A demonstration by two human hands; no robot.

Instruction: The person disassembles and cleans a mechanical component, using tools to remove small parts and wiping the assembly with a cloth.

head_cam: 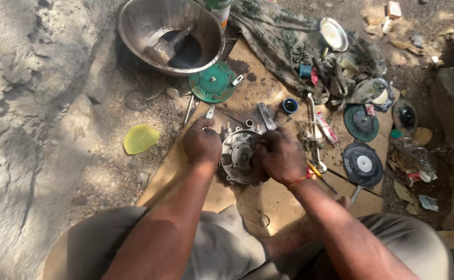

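Note:
A round grey metal housing [239, 154] with studs on its rim lies on brown cardboard [268, 202] on the ground. My left hand [202, 143] grips its left edge. My right hand [280, 155] is closed over its right side, fingers pressed onto the face; whether a small tool is in it is hidden. A red thread band circles my right wrist.
A large metal bowl [171, 33] holding dark liquid and a tool sits at the back. A green round cover [212, 82], black discs [362, 164], a blue cap [289, 106], tubes, screwdrivers and a patterned cloth [268, 36] lie around. A yellow leaf [140, 138] rests on dirt at left.

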